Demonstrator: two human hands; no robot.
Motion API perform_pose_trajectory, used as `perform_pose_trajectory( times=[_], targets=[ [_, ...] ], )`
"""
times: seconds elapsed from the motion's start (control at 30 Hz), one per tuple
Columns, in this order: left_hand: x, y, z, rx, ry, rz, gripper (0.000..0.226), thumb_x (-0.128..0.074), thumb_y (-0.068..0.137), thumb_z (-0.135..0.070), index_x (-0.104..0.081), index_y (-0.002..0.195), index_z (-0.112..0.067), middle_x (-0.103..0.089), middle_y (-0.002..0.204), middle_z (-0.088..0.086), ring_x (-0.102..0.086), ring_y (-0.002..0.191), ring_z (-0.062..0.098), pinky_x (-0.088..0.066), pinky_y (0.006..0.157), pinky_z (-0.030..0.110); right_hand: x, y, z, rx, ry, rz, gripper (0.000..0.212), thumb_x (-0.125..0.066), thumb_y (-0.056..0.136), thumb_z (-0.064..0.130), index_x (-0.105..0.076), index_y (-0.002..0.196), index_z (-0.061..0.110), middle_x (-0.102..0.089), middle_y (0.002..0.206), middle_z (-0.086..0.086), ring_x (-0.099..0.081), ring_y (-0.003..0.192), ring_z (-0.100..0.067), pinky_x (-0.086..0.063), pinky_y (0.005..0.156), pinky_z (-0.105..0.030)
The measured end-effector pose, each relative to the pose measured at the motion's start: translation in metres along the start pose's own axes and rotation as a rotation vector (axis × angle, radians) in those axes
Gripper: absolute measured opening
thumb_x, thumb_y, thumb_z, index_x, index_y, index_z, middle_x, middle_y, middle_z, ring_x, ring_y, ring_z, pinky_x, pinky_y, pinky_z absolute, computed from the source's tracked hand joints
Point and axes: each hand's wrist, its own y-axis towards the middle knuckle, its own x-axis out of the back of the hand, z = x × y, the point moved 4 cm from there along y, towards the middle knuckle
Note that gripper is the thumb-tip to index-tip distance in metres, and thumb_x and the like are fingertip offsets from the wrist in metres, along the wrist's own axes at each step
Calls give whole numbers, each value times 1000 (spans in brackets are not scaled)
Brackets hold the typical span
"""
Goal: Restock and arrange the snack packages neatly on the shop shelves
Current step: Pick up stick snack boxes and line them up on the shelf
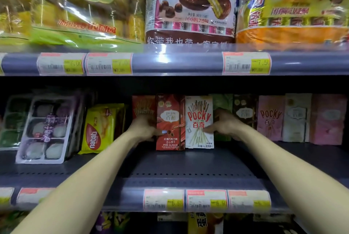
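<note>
Two bare arms reaching deep into the middle shelf [188, 165]. Left hand [145, 128] gripping the left edge of the dark red Pejoy box [169, 122], thumb laid across its front, fingers curled behind (only partly seen). Right hand [221, 123] holding the right edge of the white Pocky box [199, 120], thumb pressed on the front face, remaining fingers wrapped around the side. Both boxes upright, side by side and touching, standing well back from the shelf's front lip. Behind the left hand, a red Pocky box [143, 106], mostly in shadow. Further right, a pink Pocky box [271, 118] in a row of pale cartons. To the left, a yellow nabati pack [100, 129] leaning, then a clear mochi tray [48, 129] tilted against the back. On the upper shelf, a brown chocolate pie bag [190, 5] between yellowish bread bags. Price tags [206, 200] along the rail below.
</note>
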Motion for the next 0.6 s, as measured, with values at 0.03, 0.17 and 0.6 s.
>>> perform_pose_trajectory(
  times=[0.03, 0.17, 0.6],
  targets=[
    [-1, 1, -1, -9, 9, -6, 46, -82, 72, -11, -61, 112, -9, -68, 112, 8, -66, 100, 22, -59, 78, 38, 1, 2, 0, 9, -16, -16, 43, -80, 72, 6, -62, 110, 11, -68, 112, -5, -64, 104, -20, -51, 88, -30],
    [-5, 8, -3, -48, 53, -51, 44, -82, 72, -12, -61, 111, -8, -67, 112, 8, -65, 99, 22, -58, 73, 32, 0, 9, 0, 10, -68, -67, 40, -82, 69, 10, -64, 105, 13, -70, 109, -4, -65, 100, -19, -53, 85, -32],
    [-3, 26, 8, -106, 163, -191, 60, -84, 71, -24, -57, 123, -10, -64, 125, 7, -60, 115, 23, -50, 91, 30, -12, 14, 3, 29, -75, -234, 58, -83, 67, 10, -53, 116, 3, -65, 114, -8, -63, 105, -24, -42, 58, -19]
  ],
)
